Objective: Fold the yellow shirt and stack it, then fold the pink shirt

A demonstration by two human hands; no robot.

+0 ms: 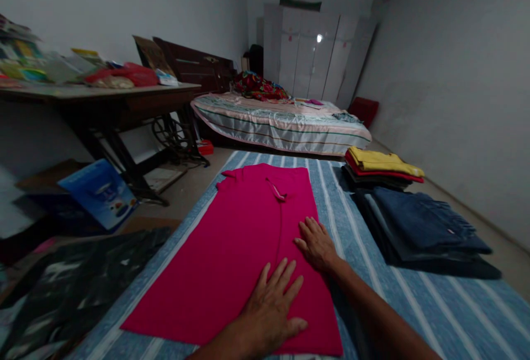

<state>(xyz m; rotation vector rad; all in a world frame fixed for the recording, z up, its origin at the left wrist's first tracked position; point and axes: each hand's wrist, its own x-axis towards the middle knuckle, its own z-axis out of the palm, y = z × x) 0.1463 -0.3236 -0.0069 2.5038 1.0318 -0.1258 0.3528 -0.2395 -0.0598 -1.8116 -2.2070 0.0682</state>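
Note:
A bright pink shirt lies spread out on a blue-and-white striped cloth, with one side folded in and a small neck opening near its far end. My left hand rests palm down on the near part of the shirt, fingers spread. Farther up, by the shirt's right edge, my right hand lies flat on the fabric, its fingers stretched out. Neither hand grips anything.
To the right stand a stack of folded shirts, yellow on top, and folded jeans. A treadle sewing table holding bags is at left, above a blue box. Behind are a bed and a wardrobe.

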